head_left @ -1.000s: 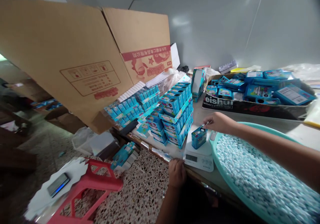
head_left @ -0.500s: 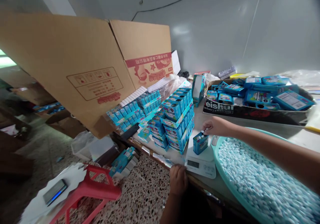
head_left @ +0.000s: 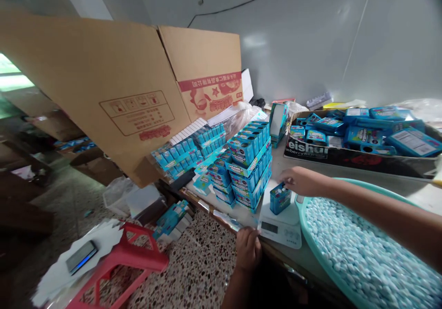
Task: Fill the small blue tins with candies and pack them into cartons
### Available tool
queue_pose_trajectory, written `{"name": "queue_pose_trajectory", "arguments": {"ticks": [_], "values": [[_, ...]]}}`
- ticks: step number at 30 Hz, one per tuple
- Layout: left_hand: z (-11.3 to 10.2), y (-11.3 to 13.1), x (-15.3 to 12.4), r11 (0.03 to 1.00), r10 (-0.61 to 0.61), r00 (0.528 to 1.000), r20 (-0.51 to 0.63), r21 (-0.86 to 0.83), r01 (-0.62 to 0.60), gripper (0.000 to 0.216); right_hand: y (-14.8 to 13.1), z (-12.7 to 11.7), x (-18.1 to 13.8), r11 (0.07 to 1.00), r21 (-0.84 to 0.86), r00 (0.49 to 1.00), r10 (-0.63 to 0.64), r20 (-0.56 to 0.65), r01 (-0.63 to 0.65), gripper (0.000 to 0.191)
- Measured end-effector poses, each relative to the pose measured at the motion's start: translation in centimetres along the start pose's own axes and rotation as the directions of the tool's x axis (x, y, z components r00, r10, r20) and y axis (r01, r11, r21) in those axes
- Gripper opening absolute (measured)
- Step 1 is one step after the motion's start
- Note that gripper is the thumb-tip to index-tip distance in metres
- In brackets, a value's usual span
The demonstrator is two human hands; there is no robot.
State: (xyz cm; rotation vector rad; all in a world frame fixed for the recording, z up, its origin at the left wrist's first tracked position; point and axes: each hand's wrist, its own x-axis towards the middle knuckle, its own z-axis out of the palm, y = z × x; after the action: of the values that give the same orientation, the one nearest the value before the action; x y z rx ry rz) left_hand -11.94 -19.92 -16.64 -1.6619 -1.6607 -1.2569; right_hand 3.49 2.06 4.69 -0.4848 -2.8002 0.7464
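Note:
A small blue candy box (head_left: 280,199) stands upright on the white kitchen scale (head_left: 286,235), with white candies showing at its top opening. My right hand (head_left: 297,180) is at the box's top, its fingertips pinched together at the rear upper edge; what they hold is hidden. My left hand (head_left: 247,248) rests at the table's front edge, fingers curled over it beside the scale's display. To the right, a turquoise basin (head_left: 302,221) is filled with pale blue and white candies (head_left: 366,249). My right forearm crosses above the basin.
Stacked trays of blue boxes (head_left: 250,171) stand left of the scale. A black carton (head_left: 345,160) full of blue boxes lies behind the basin. A big brown carton (head_left: 131,78) rises at the left; a red stool (head_left: 127,263) bearing a phone (head_left: 82,257) stands below.
My right hand has come lower and closer over the box's top; candies seen at its fingertips before are no longer visible there. My left hand stays at the table edge. The view has shifted slightly.

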Motion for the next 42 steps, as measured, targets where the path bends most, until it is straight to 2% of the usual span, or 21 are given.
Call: {"name": "queue_pose_trajectory", "arguments": {"ticks": [6,10,14,17,23,25,27,28,29,30,31,32,33,34,36,38,40,42], "values": [[0.2,0.2,-0.5,0.999,-0.036,0.997,0.071,0.011,0.035,0.028,-0.3,0.7,0.0,0.997,-0.079,1.0,-0.021,0.016,0.022,0.029],[0.6,0.1,-1.1,0.998,-0.053,0.994,0.098,0.046,0.049,0.024,1.7,2.3,0.5,0.996,-0.062,0.997,-0.064,0.039,0.067,0.026],[1.0,-0.1,-1.4,0.998,-0.041,0.995,0.09,0.059,0.035,0.022,3.6,3.3,0.7,0.991,-0.103,0.995,-0.093,-0.033,0.089,0.023],[1.2,-0.2,-1.5,0.998,-0.021,0.998,0.067,0.053,0.018,0.023,3.9,2.8,0.7,0.994,-0.109,0.998,-0.035,-0.052,0.029,0.018],[0.4,0.3,-0.8,0.998,-0.049,0.996,0.077,0.054,0.045,0.025,3.0,1.5,0.8,0.994,-0.098,0.999,0.049,0.022,-0.047,0.014],[-0.1,0.5,-0.4,0.996,-0.074,0.993,0.097,0.061,0.069,0.027,2.4,1.4,0.6,0.997,-0.049,0.998,0.062,-0.032,-0.063,0.012],[-0.4,0.7,-0.2,0.995,-0.091,0.99,0.106,0.055,0.085,0.027,1.4,1.2,0.2,0.985,0.118,0.984,0.137,-0.117,-0.123,0.013],[-0.5,0.8,-0.2,0.995,-0.098,0.99,0.102,0.045,0.093,0.026,0.6,1.1,-0.3,0.946,0.282,0.968,0.206,-0.147,-0.159,0.018],[-0.6,0.9,-0.1,0.994,-0.108,0.99,0.089,0.031,0.105,0.025,-0.2,0.9,-0.8,0.859,0.477,0.948,0.284,-0.141,-0.187,0.025],[-0.6,1.1,0.0,0.992,-0.128,0.989,0.071,0.016,0.127,0.023,-1.2,0.7,-1.4,0.698,0.693,0.933,0.345,-0.105,-0.18,0.033],[-0.6,1.4,0.2,0.988,-0.154,0.987,0.052,-0.004,0.154,0.022,-2.1,0.5,-2.0,0.475,0.87,0.931,0.361,-0.056,-0.132,0.044],[-0.7,1.8,0.7,0.981,-0.19,0.981,0.032,-0.024,0.19,0.021,-3.0,0.3,-2.6,0.275,0.957,0.948,0.319,-0.006,-0.087,0.05],[-0.9,2.3,1.5,0.972,-0.23,0.973,0.022,-0.047,0.231,0.021,-3.8,0.3,-3.1,0.137,0.989,0.959,0.285,0.006,-0.047,0.049],[-1.1,2.8,2.6,0.964,-0.254,0.967,0.018,-0.077,0.255,0.023,-4.3,0.3,-3.5,0.046,0.999,0.964,0.265,0.009,-0.022,0.052],[-1.8,4.2,5.6,0.956,-0.262,0.965,0.003,-0.133,0.261,0.025,-4.9,0.5,-4.2,-0.107,0.994,0.97,0.236,0.052,-0.027,0.06],[-2.3,6.1,9.4,0.976,-0.164,0.986,0.019,-0.141,0.165,0.032,-5.2,0.8,-4.7,-0.223,0.975,0.976,0.207,0.062,-0.015,0.068],[-2.1,8.7,13.0,0.988,-0.03,0.997,0.069,-0.147,0.04,0.048,-5.5,0.9,-5.2,-0.288,0.957,0.981,0.188,0.04,0.016,0.073],[-1.0,11.5,15.8,0.986,0.085,0.988,0.126,-0.156,-0.065,0.061,-5.7,0.7,-5.8,-0.324,0.945,0.98,0.199,0.03,0.036,0.074]]}}
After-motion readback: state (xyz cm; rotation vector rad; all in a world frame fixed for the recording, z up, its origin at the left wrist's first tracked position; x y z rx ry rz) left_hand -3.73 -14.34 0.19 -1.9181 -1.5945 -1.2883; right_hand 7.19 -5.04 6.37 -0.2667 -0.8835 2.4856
